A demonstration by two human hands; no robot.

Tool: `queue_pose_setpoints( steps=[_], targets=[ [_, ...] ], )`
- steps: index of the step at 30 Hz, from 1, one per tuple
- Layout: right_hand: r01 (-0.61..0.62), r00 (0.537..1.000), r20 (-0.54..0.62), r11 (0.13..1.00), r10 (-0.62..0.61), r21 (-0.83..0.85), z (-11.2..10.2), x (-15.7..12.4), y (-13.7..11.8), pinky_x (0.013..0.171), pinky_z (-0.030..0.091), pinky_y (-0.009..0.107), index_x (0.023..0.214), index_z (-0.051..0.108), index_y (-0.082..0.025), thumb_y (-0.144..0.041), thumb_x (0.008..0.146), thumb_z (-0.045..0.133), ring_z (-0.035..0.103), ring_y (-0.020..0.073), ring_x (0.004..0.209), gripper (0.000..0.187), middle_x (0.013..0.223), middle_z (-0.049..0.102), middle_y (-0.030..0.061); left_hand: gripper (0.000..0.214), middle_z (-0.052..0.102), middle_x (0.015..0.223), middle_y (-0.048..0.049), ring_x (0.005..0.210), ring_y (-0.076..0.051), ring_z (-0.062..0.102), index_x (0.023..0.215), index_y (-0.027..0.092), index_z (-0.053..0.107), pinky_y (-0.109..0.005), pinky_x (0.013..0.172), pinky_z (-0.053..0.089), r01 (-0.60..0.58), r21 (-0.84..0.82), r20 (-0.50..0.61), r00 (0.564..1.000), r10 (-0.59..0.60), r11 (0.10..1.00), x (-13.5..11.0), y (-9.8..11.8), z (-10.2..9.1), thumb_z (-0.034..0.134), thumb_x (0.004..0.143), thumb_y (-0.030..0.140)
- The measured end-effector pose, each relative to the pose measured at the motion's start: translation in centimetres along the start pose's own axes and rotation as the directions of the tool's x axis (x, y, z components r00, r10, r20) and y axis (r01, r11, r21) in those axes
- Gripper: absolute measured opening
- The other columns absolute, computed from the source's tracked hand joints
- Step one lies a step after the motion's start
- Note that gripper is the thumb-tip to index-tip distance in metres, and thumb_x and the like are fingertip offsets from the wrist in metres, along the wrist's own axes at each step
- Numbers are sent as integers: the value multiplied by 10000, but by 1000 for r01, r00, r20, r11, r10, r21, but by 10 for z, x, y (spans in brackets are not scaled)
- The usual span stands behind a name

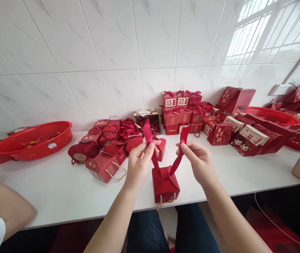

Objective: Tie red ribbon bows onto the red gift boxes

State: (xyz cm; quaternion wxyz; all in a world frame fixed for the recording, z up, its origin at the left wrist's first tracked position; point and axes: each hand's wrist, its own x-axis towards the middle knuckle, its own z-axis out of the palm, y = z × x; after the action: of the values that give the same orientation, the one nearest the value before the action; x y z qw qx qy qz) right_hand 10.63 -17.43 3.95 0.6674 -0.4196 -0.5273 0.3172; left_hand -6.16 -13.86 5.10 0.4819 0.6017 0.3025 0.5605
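A small red gift box with a rope handle stands at the near edge of the white table. A red ribbon runs up from its top in two ends. My left hand pinches the left end, and my right hand pinches the right end. Both ends are pulled upward and apart above the box.
Several red gift boxes lie at centre left, and stacked ones stand against the tiled wall. A red basin sits at the left, another red basin at the right. Other people's arms show at both sides.
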Motion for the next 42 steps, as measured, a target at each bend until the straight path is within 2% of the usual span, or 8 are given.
queue_pose_setpoints(
  steps=[4, 10, 18, 29, 33, 35, 39, 42],
  targets=[
    [-17, 1000, -10, 995, 18, 97, 1, 1, 0, 672, 495, 288, 770, 651, -223, -398, 822, 655, 599, 153, 678, 182, 696, 667, 6, 208, 628, 712, -5, 772, -148, 579, 892, 204, 729, -272, 849, 436, -25, -24, -31, 999, 25, 999, 4, 0, 3, 605, 860, 367],
    [-22, 1000, 23, 987, 19, 162, 1, 3, 0, 703, 469, 283, 719, 639, -211, -399, 870, 596, 580, 149, 683, 245, 680, 634, 3, 243, 685, 790, -28, 866, -175, 615, 1023, 217, 708, -272, 808, 456, -13, -100, 75, 997, 21, 995, 5, 0, 3, 563, 891, 361],
    [-53, 997, -38, 970, 64, 238, 5, 3, 1, 667, 429, 270, 695, 649, -201, -406, 855, 620, 518, 135, 648, 262, 651, 572, -9, 180, 695, 786, -10, 847, -155, 639, 962, 213, 712, -281, 880, 461, 8, -127, 71, 997, 1, 992, 1, -5, 6, 590, 887, 322],
    [55, 994, -108, 973, -31, 222, 6, 4, -1, 682, 432, 260, 763, 666, -223, -385, 864, 622, 514, 123, 671, 196, 689, 569, -22, 171, 698, 829, -21, 884, -168, 638, 977, 214, 707, -275, 829, 474, 11, -157, 43, 999, -4, 988, -4, -10, 3, 587, 888, 297],
    [48, 995, -94, 976, -28, 212, 7, 6, -3, 677, 456, 253, 753, 628, -210, -387, 883, 593, 537, 113, 654, 222, 698, 583, -20, 199, 653, 743, -11, 771, -152, 609, 986, 214, 678, -282, 754, 463, -6, -178, 61, 998, 17, 984, -3, -7, 3, 523, 923, 321],
    [4, 998, -55, 977, 8, 214, 8, 8, -4, 592, 452, 235, 743, 588, -201, -397, 896, 567, 518, 93, 563, 249, 667, 575, -27, 248, 586, 636, 13, 646, -129, 554, 955, 215, 659, -271, 678, 438, -5, -186, 108, 994, 25, 983, -3, -5, 3, 457, 952, 360],
    [-105, 994, 27, 992, 104, 68, 13, 11, -3, 414, 332, 197, 723, 579, -180, -408, 845, 612, 412, 65, 429, 262, 554, 518, -48, 314, 437, 524, 48, 513, -95, 404, 825, 190, 634, -248, 558, 340, 23, -4, 262, 965, -21, 1000, -6, -4, 1, 446, 951, 408],
    [-89, 989, 115, 996, 89, -5, 16, 9, 0, 501, 419, 218, 705, 614, -168, -371, 795, 653, 506, 102, 540, 225, 589, 559, -21, 302, 420, 544, 53, 523, -87, 379, 778, 182, 608, -243, 555, 318, 10, 153, 288, 956, -54, 988, -9, -4, 0, 479, 938, 404]
  ],
)
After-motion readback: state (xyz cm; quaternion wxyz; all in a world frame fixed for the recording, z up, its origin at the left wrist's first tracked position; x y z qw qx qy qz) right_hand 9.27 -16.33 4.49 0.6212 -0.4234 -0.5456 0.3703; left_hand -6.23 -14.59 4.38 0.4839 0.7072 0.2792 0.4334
